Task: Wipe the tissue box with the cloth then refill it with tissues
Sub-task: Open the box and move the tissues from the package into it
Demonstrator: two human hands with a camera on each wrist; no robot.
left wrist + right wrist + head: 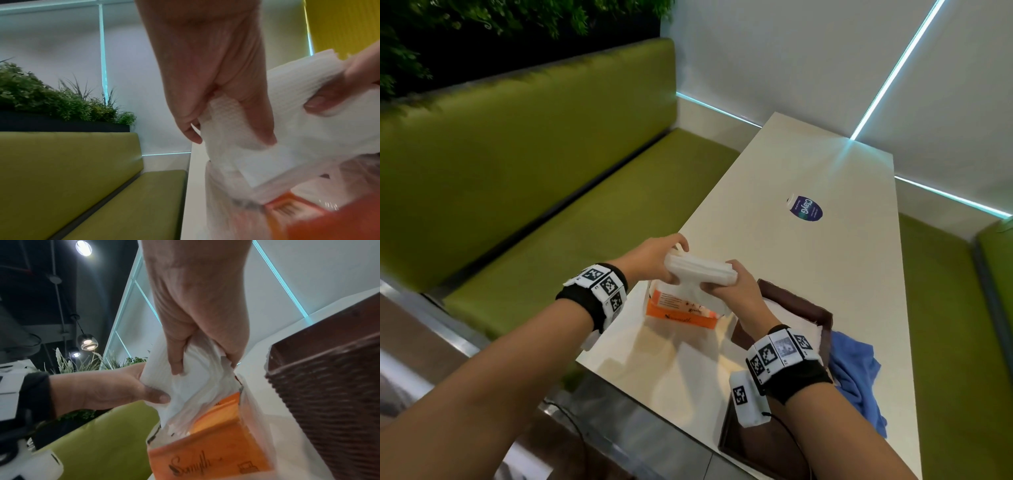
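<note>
I sit at a cream table [808,274] set against a white wall [808,61] crossed by thin cyan light strips [893,73]. A green padded bench [524,144] runs along my left, with dark foliage [431,31] above its backrest. Pendant lamps [87,342] hang from a dark ceiling [30,280].

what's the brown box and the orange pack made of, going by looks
Brown tissue box: seemingly woven wicker or rattan, matte; ribbed weave shows on its side, smoother dark rim above. Orange pack: looks like thin glossy plastic film, clear at the opened top, crinkled, printed orange lower down.
</note>
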